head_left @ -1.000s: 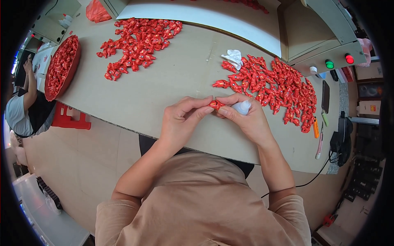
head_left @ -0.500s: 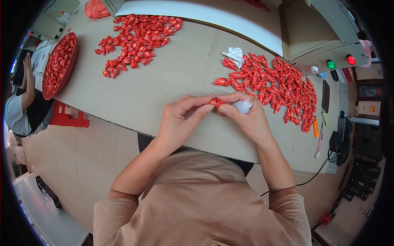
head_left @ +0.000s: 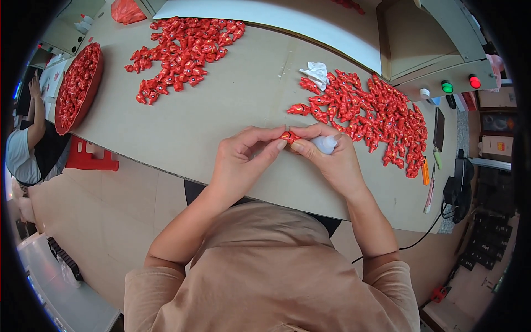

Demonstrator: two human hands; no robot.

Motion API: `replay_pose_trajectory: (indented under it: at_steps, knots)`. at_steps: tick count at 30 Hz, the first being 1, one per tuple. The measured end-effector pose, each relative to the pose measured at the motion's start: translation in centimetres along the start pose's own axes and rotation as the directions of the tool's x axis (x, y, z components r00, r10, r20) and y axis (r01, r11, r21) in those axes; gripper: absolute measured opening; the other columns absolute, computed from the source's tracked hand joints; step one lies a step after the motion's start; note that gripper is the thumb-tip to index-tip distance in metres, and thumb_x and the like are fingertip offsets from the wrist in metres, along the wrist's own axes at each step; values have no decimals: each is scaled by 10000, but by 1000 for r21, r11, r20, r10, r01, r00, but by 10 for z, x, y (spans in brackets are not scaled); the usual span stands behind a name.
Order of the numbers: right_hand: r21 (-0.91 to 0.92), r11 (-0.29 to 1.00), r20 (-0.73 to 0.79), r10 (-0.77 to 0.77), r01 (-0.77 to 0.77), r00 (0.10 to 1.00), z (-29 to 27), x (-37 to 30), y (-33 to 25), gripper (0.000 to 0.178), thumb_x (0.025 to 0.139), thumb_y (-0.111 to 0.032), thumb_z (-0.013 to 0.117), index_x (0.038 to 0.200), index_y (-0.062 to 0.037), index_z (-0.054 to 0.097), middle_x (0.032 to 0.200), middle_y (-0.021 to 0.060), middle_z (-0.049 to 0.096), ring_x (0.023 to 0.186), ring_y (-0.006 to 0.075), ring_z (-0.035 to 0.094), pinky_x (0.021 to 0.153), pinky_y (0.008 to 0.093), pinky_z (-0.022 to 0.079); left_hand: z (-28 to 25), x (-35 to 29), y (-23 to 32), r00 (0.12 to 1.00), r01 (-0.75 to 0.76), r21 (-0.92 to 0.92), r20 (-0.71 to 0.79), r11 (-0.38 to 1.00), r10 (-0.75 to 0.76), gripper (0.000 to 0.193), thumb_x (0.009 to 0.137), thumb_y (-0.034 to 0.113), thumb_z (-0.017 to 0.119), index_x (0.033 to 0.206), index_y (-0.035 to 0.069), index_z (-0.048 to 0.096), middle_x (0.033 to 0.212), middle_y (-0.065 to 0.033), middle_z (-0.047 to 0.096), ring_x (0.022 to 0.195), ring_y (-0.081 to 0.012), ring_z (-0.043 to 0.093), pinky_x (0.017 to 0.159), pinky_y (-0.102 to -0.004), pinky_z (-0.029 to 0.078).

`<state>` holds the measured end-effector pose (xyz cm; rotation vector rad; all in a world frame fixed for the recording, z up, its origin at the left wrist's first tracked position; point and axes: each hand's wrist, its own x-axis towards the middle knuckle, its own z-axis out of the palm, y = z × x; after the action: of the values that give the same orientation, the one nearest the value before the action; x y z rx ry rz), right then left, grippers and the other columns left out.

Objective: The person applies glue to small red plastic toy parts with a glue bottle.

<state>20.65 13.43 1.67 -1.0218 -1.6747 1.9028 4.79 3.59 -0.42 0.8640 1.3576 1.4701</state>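
Note:
Between my two hands, above the near part of the table, is a small red toy figure (head_left: 289, 137). My left hand (head_left: 241, 157) pinches its left end with thumb and fingertips. My right hand (head_left: 335, 160) grips the other end the same way, and also keeps a small whitish squeeze bottle (head_left: 325, 145) tucked in its fingers. Fingertips cover much of the figure. Just beyond my right hand spreads a pile of similar red figures (head_left: 359, 108), with a crumpled white tissue (head_left: 316, 74) at its far left edge. Another group of red figures (head_left: 180, 55) lies at the far left.
A red basin (head_left: 98, 83) full of red pieces stands at the table's left end, near a seated person (head_left: 33, 138) and a red stool (head_left: 91, 157). An orange-handled tool (head_left: 425, 171) and a brush-like stick (head_left: 430, 193) lie right. A cabinet with lit buttons (head_left: 447, 86) borders the back right.
Both hands stay almost in place with the red toy figure between them. The view has shifted very slightly; nothing has been picked up or let go.

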Motion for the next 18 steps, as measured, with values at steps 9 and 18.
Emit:
replay_pose_trajectory:
  at_steps: [9, 18]
  knots:
    - [-25, 1000, -9, -5, 5, 1000, 1, 0, 1, 164, 853, -89, 686, 1000, -18, 671, 984, 36, 677, 911, 78, 605, 816, 226, 476, -1, 0, -5, 998, -68, 37, 12, 997, 68, 218, 897, 1, 604, 1111, -10, 642, 1032, -55, 649, 948, -90, 602, 820, -225, 484]
    - [-34, 999, -27, -11, 10, 1000, 3, 1, 2, 173, 848, -102, 694, 998, -19, 675, 954, 27, 671, 894, 79, 601, 804, 226, 473, -2, 0, -8, 995, -100, 49, 16, 994, 99, 221, 897, -10, 596, 1114, -15, 640, 1035, -62, 644, 952, -96, 602, 827, -225, 478]
